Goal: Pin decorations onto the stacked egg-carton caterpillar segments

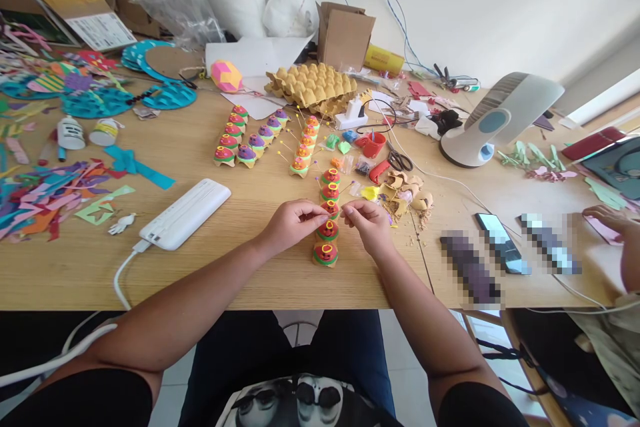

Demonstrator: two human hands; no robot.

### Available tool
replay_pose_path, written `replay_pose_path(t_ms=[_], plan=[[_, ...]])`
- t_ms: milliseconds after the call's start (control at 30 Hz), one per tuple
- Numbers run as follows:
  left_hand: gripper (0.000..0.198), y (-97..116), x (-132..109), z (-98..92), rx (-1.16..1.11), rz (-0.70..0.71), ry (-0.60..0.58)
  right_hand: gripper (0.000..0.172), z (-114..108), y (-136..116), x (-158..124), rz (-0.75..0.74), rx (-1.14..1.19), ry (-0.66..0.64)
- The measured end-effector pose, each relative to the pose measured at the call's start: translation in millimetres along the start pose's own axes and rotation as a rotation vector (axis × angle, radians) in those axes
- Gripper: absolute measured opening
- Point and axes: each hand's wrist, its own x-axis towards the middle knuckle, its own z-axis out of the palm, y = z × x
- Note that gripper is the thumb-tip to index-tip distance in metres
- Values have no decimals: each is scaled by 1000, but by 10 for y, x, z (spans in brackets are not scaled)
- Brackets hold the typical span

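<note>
A strip of egg-carton cups covered in red clay [328, 229], with green edges and yellow rings on top, stands upright in front of me. At its left side is my left hand [300, 221], its thumb and index finger pinched close to the middle cup. My right hand [369, 221] is pinched at the strip's right side, fingertips by the same cup. Whatever lies between either pair of fingertips is too small to make out. Behind are similar strips in orange [303, 155], purple [257, 141] and red [229, 140]; pins with round heads stick out around the orange one.
A white power bank [187, 213] lies left, near coloured paper scraps [50, 197]. Clay lumps, scissors [399, 160] and torn carton bits [405, 190] sit to the right. Egg trays [313, 85], a fan [493, 123] and phones [500, 240] stand around. Another person's hand [610, 219] rests far right.
</note>
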Motion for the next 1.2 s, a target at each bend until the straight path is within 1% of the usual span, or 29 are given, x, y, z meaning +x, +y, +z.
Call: replay_pose_path(t_ms=[167,200,267,333,367,433,467,500,567,600,633,667,700,767,833,867,967,1067,1200], plan=[[26,-8,25,-75,-41,-13,69,41,14,-39,19,22,76,-100],[26,-5,26,-76,-42,-3,77,40,26,-48,18,22,86,-117],[23,5,20,-55,-23,28,57,34,55,-66,10,15,85,-156],[21,20,8,-26,2,60,6,25,77,-79,-5,-9,47,-182],[21,26,3,-20,11,72,-19,21,80,-81,-11,-23,24,-180],[22,33,6,-52,27,85,-35,19,68,-75,-13,-39,-2,-143],[24,29,15,-93,51,90,-8,20,53,-68,-7,-37,4,-105],[26,20,29,-150,89,93,53,21,33,-60,4,-31,23,-58],[26,-18,71,-293,197,92,256,25,-12,-50,37,-25,87,60],[25,-45,94,-368,275,82,334,26,-34,-51,55,-24,126,118],[23,-76,116,-436,358,66,381,28,-53,-56,73,-23,162,167],[20,-110,135,-493,446,51,390,29,-69,-67,88,-20,192,204],[18,-144,150,-536,532,23,368,30,-81,-80,100,-14,216,230],[12,-209,168,-578,668,-33,238,31,-95,-109,112,-2,252,251],[7,-264,175,-574,744,-91,135,31,-99,-130,110,-1,278,246],[5,-284,176,-563,767,-114,105,32,-98,-136,107,-5,284,239],[9,-320,182,-530,798,-166,60,32,-89,-141,96,-13,282,228],[15,-324,192,-521,802,-186,29,32,-80,-145,91,10,259,232],[16,-316,198,-530,807,-192,35,32,-75,-149,89,27,233,231]])
